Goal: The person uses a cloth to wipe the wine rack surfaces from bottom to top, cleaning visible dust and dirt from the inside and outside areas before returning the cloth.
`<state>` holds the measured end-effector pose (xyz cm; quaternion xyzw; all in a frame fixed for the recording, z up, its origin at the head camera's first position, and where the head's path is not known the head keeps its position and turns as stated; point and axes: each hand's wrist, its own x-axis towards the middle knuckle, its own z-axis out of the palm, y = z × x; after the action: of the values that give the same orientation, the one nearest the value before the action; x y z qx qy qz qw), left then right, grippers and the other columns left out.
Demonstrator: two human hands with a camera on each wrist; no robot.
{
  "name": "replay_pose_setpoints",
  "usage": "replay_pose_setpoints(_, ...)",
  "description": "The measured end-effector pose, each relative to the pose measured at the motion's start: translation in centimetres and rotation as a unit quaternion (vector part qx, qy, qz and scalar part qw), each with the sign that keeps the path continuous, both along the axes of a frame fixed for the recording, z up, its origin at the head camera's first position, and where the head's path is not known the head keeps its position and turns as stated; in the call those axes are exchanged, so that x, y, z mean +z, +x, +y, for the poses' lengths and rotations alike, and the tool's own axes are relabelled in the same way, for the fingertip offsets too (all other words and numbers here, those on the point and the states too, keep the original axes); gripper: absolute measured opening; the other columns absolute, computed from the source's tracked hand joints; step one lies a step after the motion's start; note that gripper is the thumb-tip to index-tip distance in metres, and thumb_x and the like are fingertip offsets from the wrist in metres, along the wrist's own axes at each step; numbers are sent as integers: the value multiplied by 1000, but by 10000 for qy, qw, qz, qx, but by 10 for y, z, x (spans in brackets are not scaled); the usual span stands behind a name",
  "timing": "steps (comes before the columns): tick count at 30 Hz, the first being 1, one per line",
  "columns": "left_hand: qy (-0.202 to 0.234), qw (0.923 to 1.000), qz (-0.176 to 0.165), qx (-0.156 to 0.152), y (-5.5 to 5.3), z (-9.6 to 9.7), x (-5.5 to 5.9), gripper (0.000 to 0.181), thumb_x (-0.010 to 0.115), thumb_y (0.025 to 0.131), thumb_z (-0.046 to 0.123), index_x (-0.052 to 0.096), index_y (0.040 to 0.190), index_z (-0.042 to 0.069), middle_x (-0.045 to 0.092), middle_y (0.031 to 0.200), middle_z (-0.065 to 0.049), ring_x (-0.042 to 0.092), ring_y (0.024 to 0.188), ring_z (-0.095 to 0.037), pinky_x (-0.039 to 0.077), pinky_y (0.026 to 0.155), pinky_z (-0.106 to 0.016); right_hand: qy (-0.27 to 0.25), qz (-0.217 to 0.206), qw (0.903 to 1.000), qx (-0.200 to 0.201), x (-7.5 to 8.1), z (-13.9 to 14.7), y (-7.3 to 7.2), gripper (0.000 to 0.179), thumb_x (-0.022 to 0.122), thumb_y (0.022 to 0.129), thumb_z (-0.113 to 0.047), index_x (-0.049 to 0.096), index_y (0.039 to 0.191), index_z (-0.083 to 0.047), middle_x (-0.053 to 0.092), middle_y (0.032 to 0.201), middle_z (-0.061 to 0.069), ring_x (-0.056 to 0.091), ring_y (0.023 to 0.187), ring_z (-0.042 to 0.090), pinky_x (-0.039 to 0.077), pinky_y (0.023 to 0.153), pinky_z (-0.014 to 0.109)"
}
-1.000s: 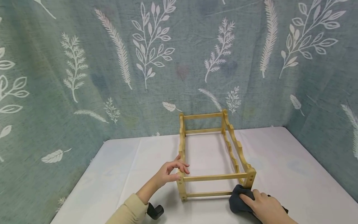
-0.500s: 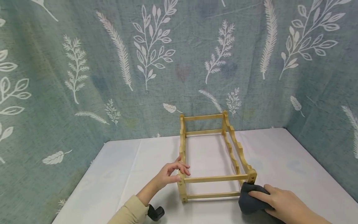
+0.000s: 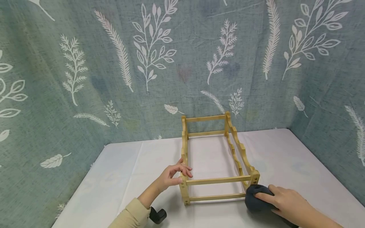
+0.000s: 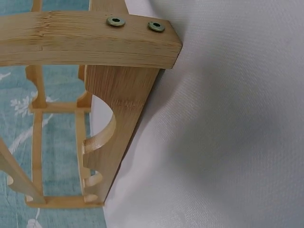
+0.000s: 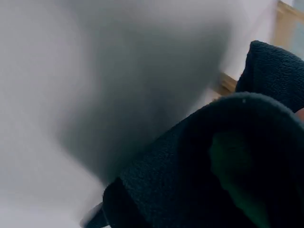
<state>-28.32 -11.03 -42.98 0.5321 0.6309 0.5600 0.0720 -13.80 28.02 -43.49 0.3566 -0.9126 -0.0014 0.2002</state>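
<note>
A light wooden rack [image 3: 219,180] with scalloped side rails stands on the white table, its long sides running away from me. My left hand [image 3: 168,177] grips its near left corner, thumb at the front and fingers over the top rail. My right hand [image 3: 288,202] holds a bunched dark navy cloth [image 3: 258,198] against or close beside the near right post; contact is hard to tell. In the right wrist view the folded cloth [image 5: 156,185] fills the lower right, hiding most of the hand. The left wrist view shows the rack's screwed corner [image 4: 137,42], without the hand.
White cloth covers the table [image 3: 285,155]. A green-blue curtain [image 3: 185,63] with white leaf prints hangs behind and at both sides, close to the rack's far end. A black device [image 3: 157,216] sits at my left wrist.
My right hand has moved rightward with the cloth, from the front of the near right post to its outer side. The left hand and the rack stay put.
</note>
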Motion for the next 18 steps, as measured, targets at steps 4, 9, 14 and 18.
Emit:
replay_pose_setpoints(4, -32, 10000, -42, -40, 0, 0, 1, 22, 54, 90, 21, 52, 87, 0, 62, 93, -24, 52, 113, -12, 0, 113, -22, 100, -761, 9969, -188, -17, -2, 0, 58, 83, 59, -23, 60, 112, -25, 47, 72, -6, 46, 52, 3, 37, 41, 18)
replay_pose_setpoints(9, -15, 9999, -86, -51, 1, 0, 0, 21, 55, 90, 21, 52, 87, 0, 62, 93, -25, 51, 113, -11, 0, 112, -22, 164, -397, 9991, -64, -5, 0, 0, 62, 85, 56, -23, 60, 113, -26, 45, 72, -6, 45, 50, 3, 35, 40, 18)
replay_pose_setpoints(14, -8, 10000, -71, -49, 1, 0, -1, 21, 55, 90, 21, 52, 87, 0, 62, 94, -24, 52, 113, -11, 0, 113, -22, -141, 742, 9971, 10, 31, 4, 5, 47, 71, 74, -43, 59, 116, -28, 43, 72, -6, 36, 51, 0, 31, 41, 17)
replay_pose_setpoints(18, 20, 10000, -36, -30, 0, 0, -1, 22, 54, 90, 22, 52, 87, 0, 63, 93, -23, 52, 113, -12, 0, 113, -22, -497, 1502, 9873, -117, 54, 3, 9, 55, 15, 94, -52, 59, 116, -27, 40, 71, -6, 27, 53, -1, 26, 42, 16)
